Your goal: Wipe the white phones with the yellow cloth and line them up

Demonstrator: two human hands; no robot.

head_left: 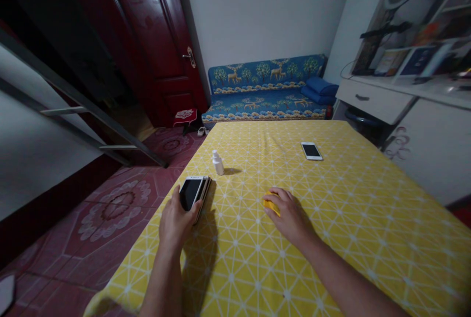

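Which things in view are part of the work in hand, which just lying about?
In hand:
near phone, gripped by the left hand
yellow object, held by the right hand

Apparently just there, untouched:
white bottle, upright
far phone, lying flat

We cannot identify the yellow object, mostly covered by the right hand; clutter far right blurs, and the top edge crops the red door.

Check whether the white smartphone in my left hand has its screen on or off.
Off, it seems: the white smartphone in your left hand shows a black screen, no lit icons visible.
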